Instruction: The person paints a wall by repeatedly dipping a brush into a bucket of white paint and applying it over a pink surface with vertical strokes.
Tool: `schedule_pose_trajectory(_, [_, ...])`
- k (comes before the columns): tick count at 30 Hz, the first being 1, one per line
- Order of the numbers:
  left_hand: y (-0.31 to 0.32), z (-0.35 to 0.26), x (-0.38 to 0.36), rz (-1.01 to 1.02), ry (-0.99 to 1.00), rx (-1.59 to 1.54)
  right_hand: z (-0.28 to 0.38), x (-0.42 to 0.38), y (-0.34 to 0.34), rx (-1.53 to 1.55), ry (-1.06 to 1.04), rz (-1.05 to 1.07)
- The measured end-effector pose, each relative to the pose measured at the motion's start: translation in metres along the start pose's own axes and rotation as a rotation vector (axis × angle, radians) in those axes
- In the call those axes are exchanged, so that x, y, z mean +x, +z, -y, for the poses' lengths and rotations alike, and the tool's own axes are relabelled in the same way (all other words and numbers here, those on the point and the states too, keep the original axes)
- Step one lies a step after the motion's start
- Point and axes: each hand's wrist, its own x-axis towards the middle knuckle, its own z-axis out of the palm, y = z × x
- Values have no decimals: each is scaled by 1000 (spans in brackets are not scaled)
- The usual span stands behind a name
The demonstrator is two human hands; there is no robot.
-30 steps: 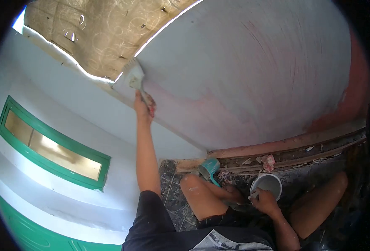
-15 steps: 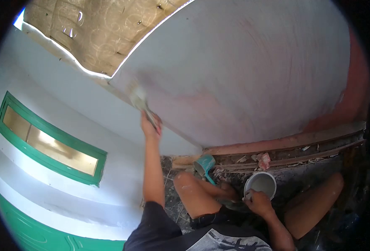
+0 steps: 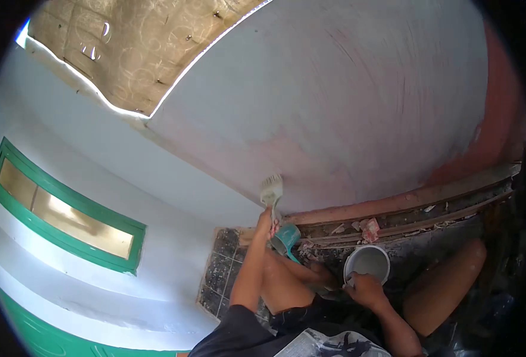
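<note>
My left hand [image 3: 267, 222] is closed round the handle of a wide paintbrush [image 3: 272, 190]. The pale bristles point up at the pinkish-grey wall [image 3: 346, 137], low down near the corner, and seem to touch it. Thin whitish paint covers much of this wall in streaks, with pink showing through. Between my legs stands a white bucket [image 3: 387, 265] of greyish-white liquid. My right hand [image 3: 367, 289] grips its near rim, thumb over the edge. Just beyond my left hand, a teal dipper [image 3: 286, 237] lies tilted on the floor, partly hidden.
Rubble and a pinkish broken chunk [image 3: 370, 229] lie in a trough at the wall's foot. Dark tiles [image 3: 222, 265] cover the floor at left. The white side wall holds a green-framed window [image 3: 66, 208]. A tan patterned sheet [image 3: 126, 53] hangs above.
My left hand has brought the brush down and to the right, from high on the wall to near its base. My right hand stays on the bucket. The view has shifted slightly.
</note>
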Motion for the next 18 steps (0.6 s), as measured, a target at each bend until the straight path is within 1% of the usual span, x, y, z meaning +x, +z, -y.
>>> schedule_pose_trajectory(2, [-20, -30, -20, 140, -302, 25, -7, -3, 9, -76, -23, 34])
schedule_pose_trajectory(4, [-37, -68, -14, 104, -211, -12, -6, -3, 12, -111, -37, 57])
schedule_pose_trajectory(6, [-44, -135, -46, 138, -146, -33, 0, -1, 6, -115, -23, 67])
schedule_pose_trajectory(8, [-89, -198, -51, 510, -98, -21, 5, -1, 1, -68, 7, 67])
schedule_pose_trajectory(10, [-72, -261, -109, 276, 71, 30, 5, 3, 0, -39, 32, 56])
schedule_pose_trajectory(12, [-93, -305, -135, 384, 143, -67, 3, 5, 4, -26, 37, 63])
schedule_pose_trajectory(13, [-91, -321, -154, 354, 270, -55, 4, 5, 5, -33, 24, 60])
schedule_pose_trajectory(14, [-91, -330, -168, 322, 398, -40, 5, 5, 5, -40, 9, 57])
schedule_pose_trajectory(17, [-87, -329, -177, 233, 779, -81, 7, 5, 6, -58, -12, 85])
schedule_pose_trajectory(18, [-87, -325, -170, 225, 791, -106, 8, 6, 6, -62, -12, 95])
